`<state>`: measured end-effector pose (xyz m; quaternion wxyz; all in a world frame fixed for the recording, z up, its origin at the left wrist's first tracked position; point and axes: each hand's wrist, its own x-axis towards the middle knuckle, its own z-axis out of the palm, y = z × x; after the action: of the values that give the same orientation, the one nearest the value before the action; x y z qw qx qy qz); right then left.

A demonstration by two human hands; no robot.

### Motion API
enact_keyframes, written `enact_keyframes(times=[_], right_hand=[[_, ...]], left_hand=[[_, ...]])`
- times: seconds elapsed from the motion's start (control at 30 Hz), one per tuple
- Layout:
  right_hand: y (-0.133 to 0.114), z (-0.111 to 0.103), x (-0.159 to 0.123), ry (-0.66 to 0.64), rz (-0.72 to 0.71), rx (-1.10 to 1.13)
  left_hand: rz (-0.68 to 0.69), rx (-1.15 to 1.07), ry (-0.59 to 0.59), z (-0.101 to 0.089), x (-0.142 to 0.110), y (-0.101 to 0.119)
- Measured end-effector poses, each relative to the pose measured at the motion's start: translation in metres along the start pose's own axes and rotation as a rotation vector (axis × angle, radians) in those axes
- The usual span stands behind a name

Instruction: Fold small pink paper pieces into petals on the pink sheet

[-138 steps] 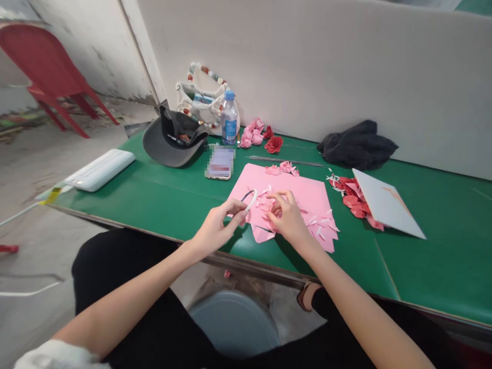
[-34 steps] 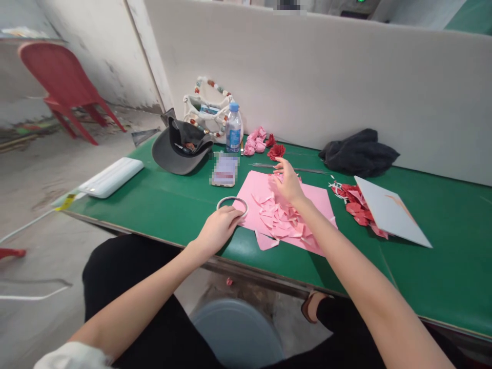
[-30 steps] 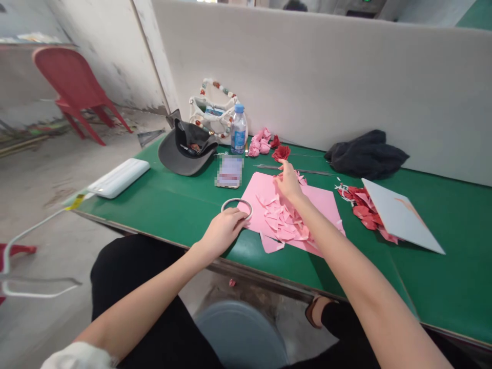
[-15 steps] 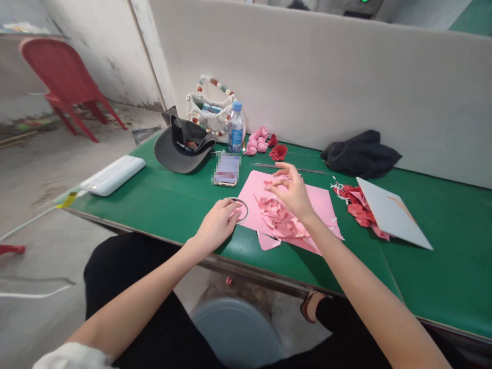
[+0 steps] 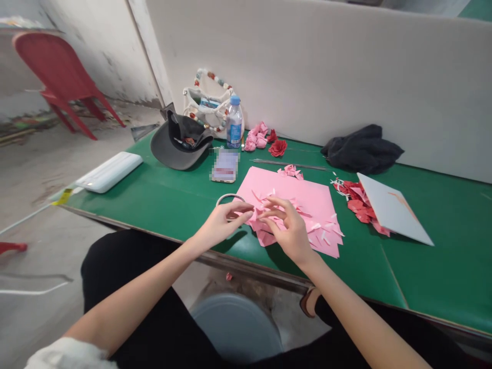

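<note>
Matt pink paper sheet [image 5: 292,190], smooth green tabletop [image 5: 442,277], glossy clear plastic bottle [image 5: 234,124], rough concrete floor [image 5: 38,197]

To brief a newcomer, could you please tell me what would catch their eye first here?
The bright pink paper sheet on the green table stands out first, strewn with cut scraps around the right hand. The left hand hovers by a thin ring at the sheet's left edge. Beyond the sheet sit red paper roses.

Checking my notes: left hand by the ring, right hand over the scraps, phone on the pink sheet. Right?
No: the head view shows the phone on the green table, beside the pink sheet. The left hand by the ring and right hand over the scraps stand.
</note>
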<state>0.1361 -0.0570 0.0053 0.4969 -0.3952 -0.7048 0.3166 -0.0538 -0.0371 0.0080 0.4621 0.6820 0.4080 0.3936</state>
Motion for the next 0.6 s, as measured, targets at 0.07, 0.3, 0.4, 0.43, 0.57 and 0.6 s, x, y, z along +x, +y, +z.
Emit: enact_keyframes(times=[0.07,0.3,0.4,0.43,0.57,0.6], right_hand=[[-0.005,0.003,-0.002,-0.015,-0.058,0.005],[-0.015,0.018,-0.006,-0.054,-0.261,-0.11],[-0.016,0.022,-0.008,-0.053,-0.262,-0.109],[-0.016,0.022,-0.008,-0.05,-0.245,-0.095],[-0.017,0.024,-0.01,-0.033,-0.152,-0.009],[-0.018,0.024,-0.01,-0.015,-0.14,0.006]], left_hand=[[-0.057,-0.186,-0.029,0.002,0.0,0.003],[-0.135,-0.428,-0.012,0.005,-0.005,0.009],[-0.124,-0.439,0.012,0.008,-0.007,0.007],[-0.123,-0.443,0.003,0.008,-0.008,0.006],[-0.172,-0.446,-0.068,0.008,-0.008,0.002],[-0.181,-0.431,-0.065,0.008,-0.008,0.002]])
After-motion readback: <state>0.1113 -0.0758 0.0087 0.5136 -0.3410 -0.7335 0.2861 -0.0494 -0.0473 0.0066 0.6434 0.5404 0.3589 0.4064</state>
